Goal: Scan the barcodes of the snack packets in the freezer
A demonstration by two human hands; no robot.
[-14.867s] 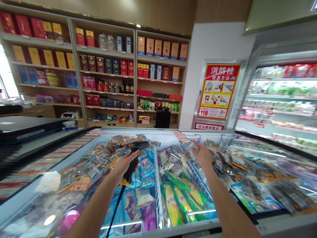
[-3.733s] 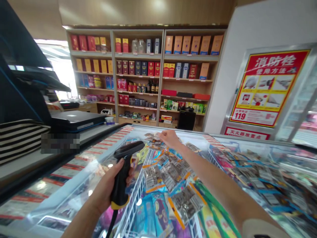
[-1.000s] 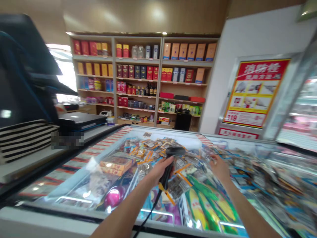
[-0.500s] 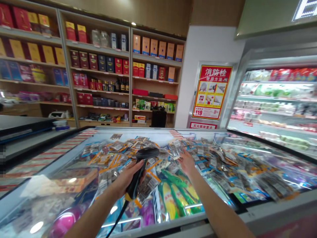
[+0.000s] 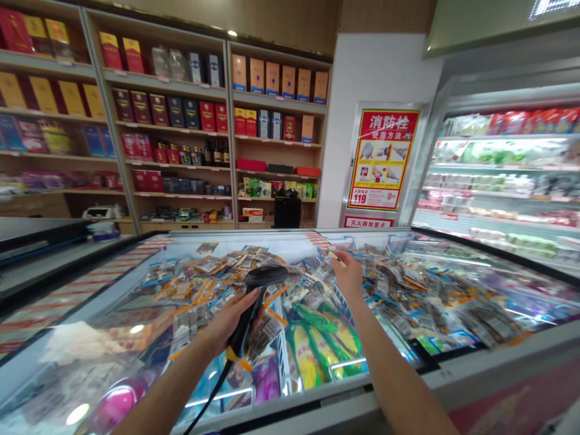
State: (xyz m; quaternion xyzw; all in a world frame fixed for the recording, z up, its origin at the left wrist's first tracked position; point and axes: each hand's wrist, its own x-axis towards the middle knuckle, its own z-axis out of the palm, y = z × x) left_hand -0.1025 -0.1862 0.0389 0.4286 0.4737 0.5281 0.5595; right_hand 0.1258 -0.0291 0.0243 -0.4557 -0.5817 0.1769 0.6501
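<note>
While the left hand is curled firmly around the handle of the scanner, the right hand pinches a pale strip between thumb and fingers. Whether that strip is the edge of a packet cannot be told, as the fingertips cover part of it.

Taking 12 o'clock as straight ahead of the person, the scanner's head lies at about 9 o'clock from the right hand, well apart from it. That head is long and low, its long axis running nearly from 9 to 3, with the nose toward the right hand. The handle slants down to 7 o'clock, and the cord trails on the same way. The strip lies slantwise, from 10 to 4, so the two axes do not quite line up.

Of the two piles, the right pile spreads at 3 to 4 o'clock from the right hand, which is the nearer one; the left pile sits at about 11 from the left hand. Between the arms, at 7 o'clock from the right hand, green-and-yellow bags lie in the freezer, beside a white wire divider.
</note>
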